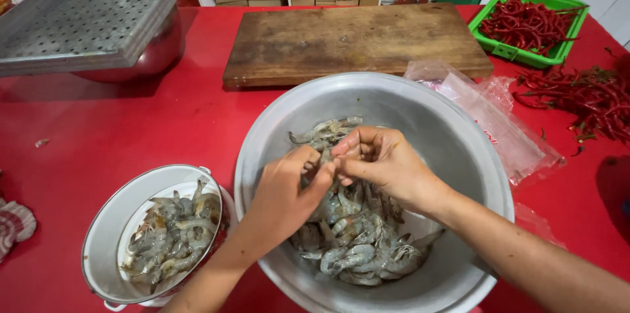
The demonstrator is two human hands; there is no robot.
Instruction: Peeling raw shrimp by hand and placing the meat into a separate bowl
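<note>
Far left, a perforated metal tray [92, 18] is sitting on a steel bowl, and near left a white enamel pot [108, 231] is holding a batch of shrimp. In the middle, over the big metal basin [420, 116], the left hand [283, 195] and right hand [384, 162] are both pinching closed on one small shrimp [326, 155], held just above the pile of raw shrimp [357, 241] in the basin. Looks like peeling or cleaning, so I'd say keeping the fingertips close to the shell and working right over the basin is helping, since wet shrimp slip easily. Far behind is a wooden cutting board [354, 41]; right side, a plastic bag [489, 116], loose red chilies [590, 100] and a green basket [558, 57] of more.
</note>
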